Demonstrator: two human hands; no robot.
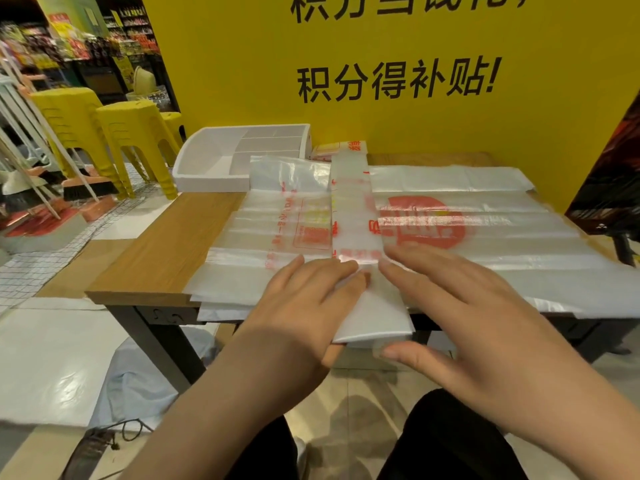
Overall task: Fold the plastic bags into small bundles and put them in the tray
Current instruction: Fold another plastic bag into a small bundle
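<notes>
Bag strip (351, 209), judged thin, limp & slick, is pressed flat at its near end, over the table (166, 244) front edge, by L hand (304, 306) & R hand (460, 313), fingers straight, nothing gripped; prob. best pinched at near corners, tray (194, 168) sited back-left.

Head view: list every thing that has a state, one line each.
Translucent red-printed plastic bag stack: spread flat on the wooden table.
Long narrow translucent plastic bag strip: folded lengthwise, lying across the stack, near end overhanging the table edge.
White compartmented plastic tray: upright, no bundles seen inside.
Left hand: open, fingers flat on the strip.
Right hand: open, fingers straight over the strip, blurred.
</notes>
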